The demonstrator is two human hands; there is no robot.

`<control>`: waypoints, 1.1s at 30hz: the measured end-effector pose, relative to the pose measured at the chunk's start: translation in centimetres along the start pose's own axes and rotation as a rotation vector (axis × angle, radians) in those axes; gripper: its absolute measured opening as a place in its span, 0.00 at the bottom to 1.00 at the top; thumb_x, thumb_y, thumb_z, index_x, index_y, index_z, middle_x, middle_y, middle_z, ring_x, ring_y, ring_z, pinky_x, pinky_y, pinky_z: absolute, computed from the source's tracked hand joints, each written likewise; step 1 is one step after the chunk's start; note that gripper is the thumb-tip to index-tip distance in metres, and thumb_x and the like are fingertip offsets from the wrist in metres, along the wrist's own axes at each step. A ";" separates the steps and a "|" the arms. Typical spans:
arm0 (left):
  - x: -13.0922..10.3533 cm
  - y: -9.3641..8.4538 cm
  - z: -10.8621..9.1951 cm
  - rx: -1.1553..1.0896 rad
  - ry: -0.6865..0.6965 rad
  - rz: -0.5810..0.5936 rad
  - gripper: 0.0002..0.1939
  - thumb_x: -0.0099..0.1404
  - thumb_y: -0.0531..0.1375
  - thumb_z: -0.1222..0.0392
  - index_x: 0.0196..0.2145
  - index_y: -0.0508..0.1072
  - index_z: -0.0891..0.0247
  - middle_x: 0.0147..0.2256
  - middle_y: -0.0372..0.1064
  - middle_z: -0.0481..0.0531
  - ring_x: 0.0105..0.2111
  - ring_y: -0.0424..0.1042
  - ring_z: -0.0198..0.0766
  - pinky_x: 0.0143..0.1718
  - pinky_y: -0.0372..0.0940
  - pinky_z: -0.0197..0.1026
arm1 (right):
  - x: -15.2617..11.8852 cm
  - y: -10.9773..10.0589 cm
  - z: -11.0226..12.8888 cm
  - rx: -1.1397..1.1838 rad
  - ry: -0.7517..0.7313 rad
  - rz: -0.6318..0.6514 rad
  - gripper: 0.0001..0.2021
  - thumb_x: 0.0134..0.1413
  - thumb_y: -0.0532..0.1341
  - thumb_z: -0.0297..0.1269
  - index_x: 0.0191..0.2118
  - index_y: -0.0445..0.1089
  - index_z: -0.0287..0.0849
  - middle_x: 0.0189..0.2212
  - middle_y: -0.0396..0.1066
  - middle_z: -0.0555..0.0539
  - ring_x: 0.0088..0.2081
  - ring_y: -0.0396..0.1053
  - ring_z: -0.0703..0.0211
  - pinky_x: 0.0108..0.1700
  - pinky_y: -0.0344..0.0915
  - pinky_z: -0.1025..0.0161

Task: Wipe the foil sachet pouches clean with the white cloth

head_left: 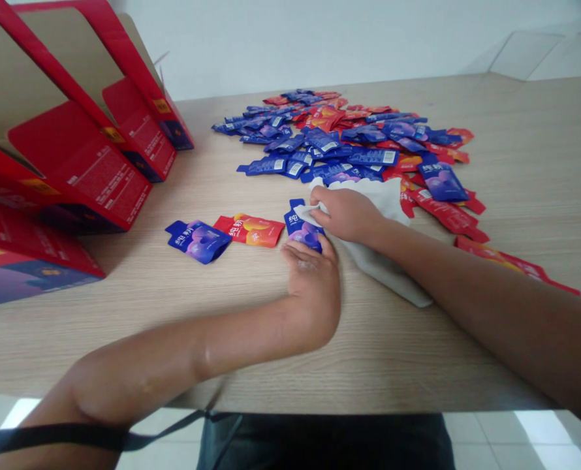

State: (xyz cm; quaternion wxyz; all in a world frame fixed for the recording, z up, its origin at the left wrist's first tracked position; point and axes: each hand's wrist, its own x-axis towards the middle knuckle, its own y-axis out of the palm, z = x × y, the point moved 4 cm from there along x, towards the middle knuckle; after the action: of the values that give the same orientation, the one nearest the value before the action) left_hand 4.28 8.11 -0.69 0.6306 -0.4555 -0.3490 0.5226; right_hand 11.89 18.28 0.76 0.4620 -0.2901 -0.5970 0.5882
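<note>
My right hand is closed around a bunched corner of a white cloth, whose rest spreads under my wrist and forearm. That corner touches a blue pouch with purple fruit printed on it. The pouch lies on the table, its lower edge held by the fingers of my left hand. To its left lie a red pouch with orange fruit printed on it and a second blue pouch, the two touching or nearly so.
Behind my hands spreads a big heap of blue and red pouches. Open red cartons stand along the left side. A few red pouches lie at the right, near my forearm. A pale wall borders the wooden table.
</note>
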 end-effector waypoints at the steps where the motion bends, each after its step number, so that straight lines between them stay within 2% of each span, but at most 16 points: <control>1: 0.0 0.0 0.0 -0.010 0.001 -0.001 0.27 0.69 0.43 0.74 0.64 0.57 0.71 0.51 0.68 0.81 0.50 0.74 0.55 0.46 0.67 0.55 | 0.0 -0.3 0.2 0.012 -0.006 -0.030 0.15 0.61 0.52 0.41 0.48 0.67 0.42 0.36 0.76 0.42 0.35 0.70 0.51 0.32 0.51 0.61; 4: 0.0 0.0 0.0 -0.029 -0.005 -0.019 0.26 0.69 0.42 0.74 0.63 0.58 0.73 0.51 0.69 0.81 0.50 0.74 0.55 0.47 0.67 0.56 | -0.2 -0.9 1.0 0.057 -0.064 -0.054 0.15 0.61 0.53 0.42 0.48 0.67 0.41 0.36 0.76 0.42 0.36 0.69 0.52 0.33 0.51 0.61; 8: 0.0 0.1 0.0 -0.004 -0.003 -0.032 0.25 0.68 0.43 0.75 0.60 0.61 0.80 0.51 0.68 0.84 0.51 0.73 0.56 0.49 0.67 0.56 | -0.4 0.0 1.8 0.079 -0.144 0.105 0.13 0.60 0.54 0.41 0.45 0.69 0.42 0.37 0.76 0.43 0.36 0.69 0.54 0.33 0.51 0.63; 10: 0.0 0.1 -0.1 0.014 0.000 -0.051 0.25 0.67 0.43 0.75 0.60 0.60 0.79 0.51 0.68 0.84 0.50 0.73 0.56 0.48 0.67 0.56 | -0.3 0.4 1.6 0.063 -0.126 0.124 0.13 0.60 0.53 0.42 0.45 0.69 0.42 0.36 0.76 0.43 0.36 0.69 0.54 0.32 0.51 0.63; 13: -0.1 0.1 0.0 0.033 -0.010 -0.057 0.27 0.68 0.41 0.75 0.63 0.57 0.75 0.50 0.70 0.81 0.50 0.74 0.55 0.46 0.68 0.54 | -0.2 0.6 1.1 0.028 -0.097 0.104 0.14 0.61 0.52 0.42 0.45 0.69 0.42 0.36 0.76 0.42 0.35 0.70 0.53 0.30 0.49 0.62; 17: 0.0 0.1 0.0 0.042 0.004 -0.005 0.27 0.69 0.41 0.74 0.64 0.56 0.71 0.51 0.69 0.81 0.50 0.74 0.56 0.45 0.68 0.53 | 0.0 0.8 0.4 -0.034 -0.053 0.098 0.14 0.61 0.52 0.43 0.46 0.68 0.42 0.36 0.76 0.41 0.34 0.71 0.52 0.29 0.47 0.62; 22: 0.1 0.1 0.0 0.050 0.007 0.026 0.27 0.69 0.42 0.74 0.64 0.55 0.71 0.52 0.67 0.82 0.51 0.73 0.56 0.47 0.67 0.53 | 0.1 0.4 -0.2 -0.052 -0.003 0.044 0.14 0.61 0.53 0.43 0.45 0.68 0.42 0.36 0.76 0.41 0.35 0.71 0.51 0.29 0.48 0.62; 26: 0.1 0.0 -0.1 0.040 0.007 0.004 0.27 0.68 0.41 0.75 0.64 0.55 0.72 0.51 0.68 0.82 0.50 0.73 0.56 0.45 0.68 0.53 | -0.2 -0.7 0.8 0.023 -0.060 -0.043 0.14 0.61 0.53 0.42 0.46 0.68 0.42 0.35 0.76 0.43 0.35 0.70 0.53 0.31 0.49 0.62; 30: 0.1 -0.1 0.0 0.030 0.006 -0.008 0.25 0.68 0.41 0.75 0.59 0.62 0.80 0.50 0.69 0.84 0.50 0.74 0.57 0.46 0.68 0.53 | -0.4 -0.4 2.0 0.077 -0.173 0.075 0.12 0.60 0.54 0.42 0.43 0.69 0.42 0.35 0.75 0.44 0.35 0.69 0.54 0.32 0.50 0.62; 33: 0.1 0.0 0.0 0.036 0.003 -0.017 0.25 0.68 0.41 0.75 0.59 0.61 0.81 0.50 0.68 0.84 0.49 0.74 0.56 0.46 0.67 0.54 | -0.4 0.2 1.9 0.065 -0.155 0.148 0.12 0.60 0.54 0.42 0.42 0.70 0.42 0.35 0.75 0.43 0.35 0.68 0.55 0.32 0.50 0.63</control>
State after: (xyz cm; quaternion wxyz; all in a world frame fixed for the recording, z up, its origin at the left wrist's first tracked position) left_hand 4.26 8.18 -0.64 0.6438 -0.4416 -0.3424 0.5227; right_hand 10.31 17.13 0.70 0.3790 -0.2716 -0.5886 0.6605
